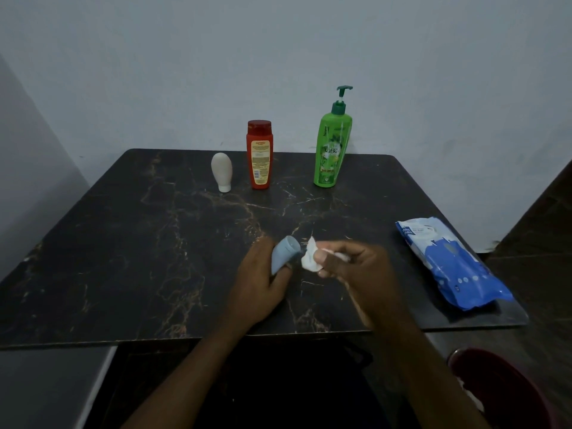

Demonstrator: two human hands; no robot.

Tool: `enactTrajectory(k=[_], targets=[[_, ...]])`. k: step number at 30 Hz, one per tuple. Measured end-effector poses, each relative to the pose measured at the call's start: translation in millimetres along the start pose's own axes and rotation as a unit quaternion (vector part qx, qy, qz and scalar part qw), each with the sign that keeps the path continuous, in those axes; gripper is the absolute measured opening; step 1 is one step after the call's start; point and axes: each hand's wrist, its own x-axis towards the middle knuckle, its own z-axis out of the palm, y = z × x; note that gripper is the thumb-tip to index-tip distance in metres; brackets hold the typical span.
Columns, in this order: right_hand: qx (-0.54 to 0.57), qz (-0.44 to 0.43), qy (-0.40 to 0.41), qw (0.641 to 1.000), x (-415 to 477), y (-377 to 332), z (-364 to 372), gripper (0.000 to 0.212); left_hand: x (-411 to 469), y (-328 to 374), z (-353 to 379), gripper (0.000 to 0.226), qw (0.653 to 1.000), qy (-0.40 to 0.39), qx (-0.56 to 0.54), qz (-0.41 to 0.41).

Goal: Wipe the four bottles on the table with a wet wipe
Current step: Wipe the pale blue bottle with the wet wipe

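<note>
Well in front of the green pump bottle (pixel 332 147), toward you and a little to its left, your left grip (pixel 263 280) is wrapped round the lower part of the small blue bottle (pixel 284 252), holding it over the worktop (pixel 123 243). Your right grip (pixel 356 267) sits just beside it, on the side nearer the pump bottle, with its fingers pinched on a bunched white wet wipe (pixel 309 258). The coming stroke turns on this: the wipe lies just to the right of the bottle's exposed end, touching it or barely short of it, and blur on your right grip stops me saying which. The bottle's long axis leans away from you and toward the pump bottle, so its free end points at the wipe. Your right grip is the one placed to rub while the left steadies or turns. The blue bottle looks pale and matte and seems to narrow toward the part hidden in your palm. Only its upper half shows, so I judge you will need to shift your hold to reach the rest. Left of the pump bottle stands the red bottle (pixel 259 156) and, further left, the small white bottle (pixel 221 171) on its cap, both well apart from your grips. The blue wipes pack (pixel 448 264) lies flat, nearer you than the pump bottle and to its right.
</note>
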Motion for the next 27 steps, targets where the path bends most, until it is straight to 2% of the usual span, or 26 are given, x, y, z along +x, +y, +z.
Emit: enactTrajectory(k=[3, 5, 7, 8, 9, 10, 11, 13, 14, 16, 18, 20, 23, 27], targets=[[-0.144, -0.063, 0.003, 0.988, 7, -10, -16, 0.018, 0, 3, -3, 0.016, 0.999, 0.024, -0.033, 0.003], [-0.211, -0.101, -0.039, 0.972, 8, -20, -25, 0.018, 1, 5, -3, 0.017, 0.998, 0.031, -0.045, 0.013], [-0.301, -0.109, -0.094, 0.943, 18, -10, -10, 0.017, 1, 4, -3, 0.011, 0.999, 0.025, -0.045, 0.017], [-0.351, -0.095, -0.093, 0.927, 18, 4, -5, 0.019, 1, 3, -4, 0.009, 0.999, 0.018, -0.040, 0.019], [-0.473, -0.079, -0.026, 0.877, 13, 15, -17, 0.024, 0, 3, -4, 0.009, 0.999, 0.012, -0.031, 0.024], [-0.511, -0.013, 0.023, 0.859, 15, 19, -18, 0.028, 0, 4, -4, 0.008, 0.999, 0.006, -0.020, 0.035], [-0.520, -0.045, 0.018, 0.853, 14, 25, -17, 0.026, -1, 5, -5, 0.008, 0.999, 0.001, -0.013, 0.046], [-0.414, -0.120, -0.110, 0.895, 30, 18, -10, 0.009, -3, 7, -5, 0.006, 0.998, -0.002, -0.010, 0.056], [-0.366, -0.154, -0.123, 0.909, 27, -1, -9, 0.010, -3, 7, -5, 0.004, 0.999, 0.004, -0.012, 0.053], [-0.346, -0.174, -0.130, 0.913, 21, -11, -22, 0.026, -1, 5, -5, 0.006, 0.999, 0.010, -0.014, 0.037], [-0.333, -0.173, -0.152, 0.914, 21, -7, -14, 0.019, -1, 4, -5, 0.005, 0.999, -0.004, -0.011, 0.037], [-0.309, -0.179, -0.132, 0.925, 25, -3, -6, 0.004, -1, 4, -4, 0.013, 0.998, -0.024, -0.013, 0.048], [-0.304, -0.191, -0.120, 0.926, 31, -6, -13, 0.004, -2, 5, -4, 0.017, 0.998, -0.025, -0.016, 0.059], [-0.326, -0.144, -0.144, 0.923, 25, -6, -13, 0.002, 0, 8, -6, 0.009, 0.999, -0.004, -0.008, 0.048]])
